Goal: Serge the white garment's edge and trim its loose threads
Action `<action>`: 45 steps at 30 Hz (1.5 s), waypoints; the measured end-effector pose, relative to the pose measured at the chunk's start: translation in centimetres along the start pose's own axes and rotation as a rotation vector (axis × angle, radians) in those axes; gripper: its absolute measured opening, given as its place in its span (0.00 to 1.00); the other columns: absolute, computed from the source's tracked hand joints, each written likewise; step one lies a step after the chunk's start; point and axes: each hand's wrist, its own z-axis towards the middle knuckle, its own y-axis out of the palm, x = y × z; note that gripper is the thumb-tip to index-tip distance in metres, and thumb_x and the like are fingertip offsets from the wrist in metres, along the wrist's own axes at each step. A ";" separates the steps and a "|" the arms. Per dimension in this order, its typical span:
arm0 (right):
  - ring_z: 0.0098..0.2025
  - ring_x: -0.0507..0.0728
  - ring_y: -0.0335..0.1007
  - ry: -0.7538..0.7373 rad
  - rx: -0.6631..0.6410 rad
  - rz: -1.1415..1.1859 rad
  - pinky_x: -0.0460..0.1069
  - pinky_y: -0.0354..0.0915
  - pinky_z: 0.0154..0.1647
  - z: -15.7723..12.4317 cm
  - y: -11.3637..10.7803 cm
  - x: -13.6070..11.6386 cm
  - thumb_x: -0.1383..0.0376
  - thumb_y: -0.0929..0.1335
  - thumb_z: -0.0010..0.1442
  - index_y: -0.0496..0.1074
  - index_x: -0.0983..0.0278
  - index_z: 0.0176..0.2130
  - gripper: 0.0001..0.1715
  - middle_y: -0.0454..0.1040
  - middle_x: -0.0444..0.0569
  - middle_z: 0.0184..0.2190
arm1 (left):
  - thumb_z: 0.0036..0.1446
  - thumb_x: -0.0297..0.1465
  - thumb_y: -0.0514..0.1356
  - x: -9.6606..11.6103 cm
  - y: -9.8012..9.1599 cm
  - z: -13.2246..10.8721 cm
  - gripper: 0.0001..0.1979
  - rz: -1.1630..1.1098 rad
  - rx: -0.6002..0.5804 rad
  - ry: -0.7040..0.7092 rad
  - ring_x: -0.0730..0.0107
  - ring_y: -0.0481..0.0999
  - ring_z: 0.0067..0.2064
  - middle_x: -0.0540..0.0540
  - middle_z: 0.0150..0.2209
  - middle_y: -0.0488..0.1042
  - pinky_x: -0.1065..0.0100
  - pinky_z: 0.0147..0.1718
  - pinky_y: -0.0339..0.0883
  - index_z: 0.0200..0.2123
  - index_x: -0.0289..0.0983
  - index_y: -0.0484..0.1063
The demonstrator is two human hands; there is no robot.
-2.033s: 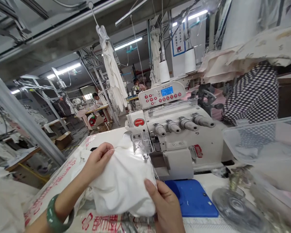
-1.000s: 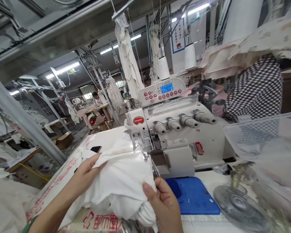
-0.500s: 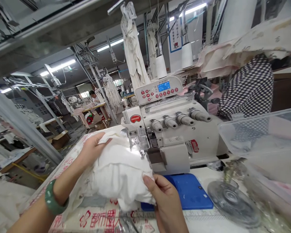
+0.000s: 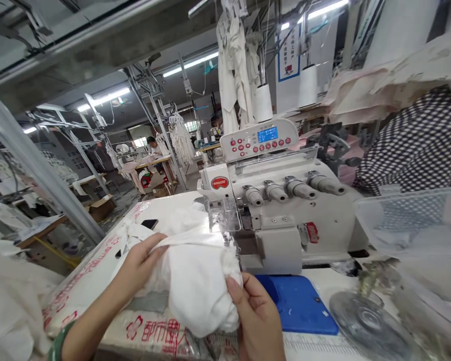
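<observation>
White fabric [image 4: 197,281] lies bunched in front of the overlock sewing machine [image 4: 281,210], its far edge under the lit presser foot area [image 4: 225,235]. My left hand [image 4: 145,260] pinches the fabric's left edge between thumb and fingers. On the near right side, my right hand [image 4: 257,311] grips the edge close to the machine's front, thumb on top. Between both hands the cloth sags in a rounded fold. What the fabric is, as a garment part, cannot be made out.
Right of my right hand lies a blue plate [image 4: 304,306] by a ruler strip [image 4: 311,342]. A clear round dish [image 4: 368,321] and a translucent plastic bin [image 4: 409,225] stand farther right. A dark phone-like object [image 4: 149,224] rests behind my left hand. Other people work in the background.
My left hand has moved nearer and drawn the fabric's left edge toward me, so the cloth is smoother. The view has shifted left. My right hand keeps its grip.
</observation>
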 end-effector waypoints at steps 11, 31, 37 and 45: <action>0.26 0.52 0.65 -0.027 -0.016 -0.077 0.43 0.62 0.28 0.6 -0.5 0.2 0.56 0.77 0.37 0.75 0.66 0.25 0.18 0.73 0.46 0.22 | 0.56 0.32 0.50 -0.5 1.2 5.8 0.11 0.277 0.224 0.156 0.58 0.68 0.43 0.43 0.38 0.72 0.55 0.46 0.58 0.38 0.36 0.69; 0.19 0.50 0.59 -0.031 0.064 -0.001 0.43 0.57 0.20 0.3 0.3 0.4 0.54 0.77 0.37 0.70 0.67 0.21 0.21 0.68 0.43 0.16 | 0.56 0.24 0.47 3.1 1.2 4.4 0.20 0.254 -0.225 0.589 0.63 0.68 0.49 0.44 0.49 0.69 0.58 0.48 0.62 0.46 0.44 0.71; 0.22 0.50 0.58 -0.079 0.061 -0.031 0.43 0.56 0.22 0.5 0.5 0.7 0.54 0.76 0.38 0.72 0.67 0.21 0.20 0.67 0.43 0.17 | 0.57 0.22 0.46 2.5 1.6 5.3 0.18 0.320 -0.076 0.566 0.64 0.67 0.49 0.43 0.48 0.70 0.54 0.51 0.53 0.41 0.42 0.73; 0.23 0.50 0.55 -0.112 0.039 -0.036 0.42 0.56 0.23 0.6 0.0 1.2 0.54 0.75 0.41 0.72 0.66 0.21 0.18 0.65 0.42 0.18 | 0.57 0.30 0.53 7.1 2.6 1.1 0.11 0.229 -0.089 0.643 0.65 0.71 0.44 0.45 0.42 0.74 0.59 0.46 0.58 0.42 0.39 0.71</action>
